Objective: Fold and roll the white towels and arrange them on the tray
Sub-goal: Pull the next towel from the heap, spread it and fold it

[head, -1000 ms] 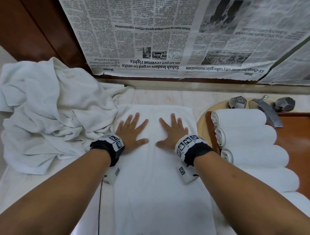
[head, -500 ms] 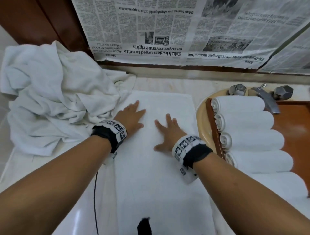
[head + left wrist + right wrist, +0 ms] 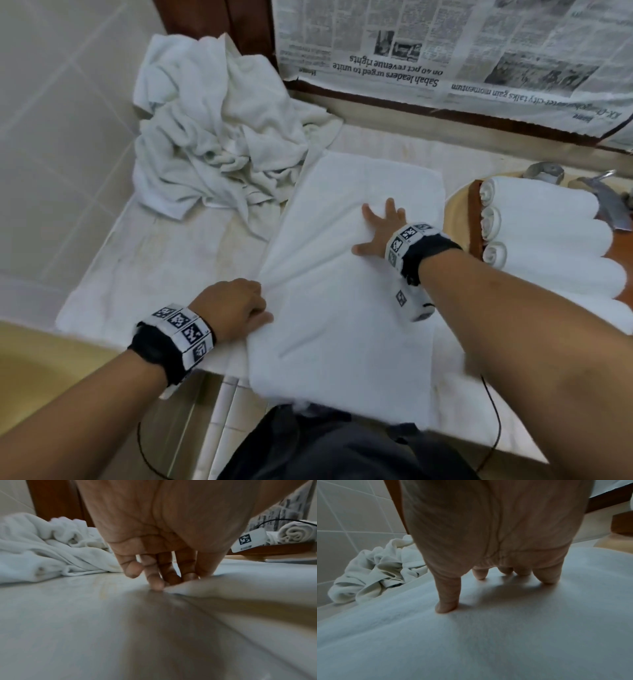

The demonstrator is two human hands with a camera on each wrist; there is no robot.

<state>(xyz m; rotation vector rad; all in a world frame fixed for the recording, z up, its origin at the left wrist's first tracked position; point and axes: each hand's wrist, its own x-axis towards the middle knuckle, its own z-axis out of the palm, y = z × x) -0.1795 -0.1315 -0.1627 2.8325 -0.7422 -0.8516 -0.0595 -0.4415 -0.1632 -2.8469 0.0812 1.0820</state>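
The folded towel [image 3: 346, 274] lies flat on the counter [image 3: 164, 260], its near end hanging a little over the counter's front edge, with the tray [image 3: 476, 219] of rolled towels [image 3: 548, 236] just off its right side. Your right hand [image 3: 382, 229] is spread flat, fingers straight, pressing the cloth near its far right part. Your left hand [image 3: 233, 308] is at the towel's left edge, fingers curled; the left wrist view shows the fingertips [image 3: 156, 584] digging at the hem against the counter, so I judge it is pinching that edge.

Expect soft, light, limp terry: it will sag and wrinkle wherever you lift it, and creases already fan out from your left grip. It probably slides readily on the smooth counter, so keep the flat palm as an anchor. Take hold at the hem or the corners, where the layers stack thickest, not mid-panel. The crumpled pile [image 3: 219, 137] waits at the counter's far left corner.
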